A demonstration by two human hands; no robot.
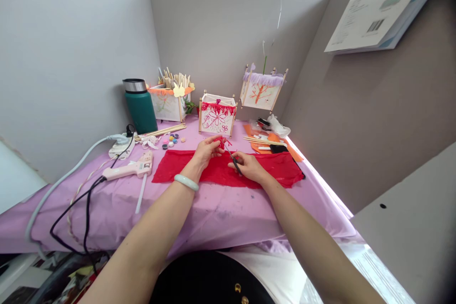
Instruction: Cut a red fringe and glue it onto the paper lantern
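Between the fingers of my left hand (207, 150) is a small piece of red fringe (223, 143), pinched and held up. My right hand (245, 166) is closed round a pair of dark-handled scissors (234, 163), whose blades point up and left to the fringe. Whether the blades are cutting it, I cannot tell. Under both hands a long strip of red cloth or paper (178, 166) lies across the table. Just behind them stands a white box lantern (217, 118) with wooden corner sticks, red fringe along its top and drawn red flowers.
A pink glue gun (130, 169) with cables lies at left, near a power strip (122, 148) and a green bottle (140, 109). Behind are a box of sticks (167, 104) and a hanging lantern (261, 92). Orange sheets (254, 145) lie right. Grey partitions (231, 33) enclose the table.
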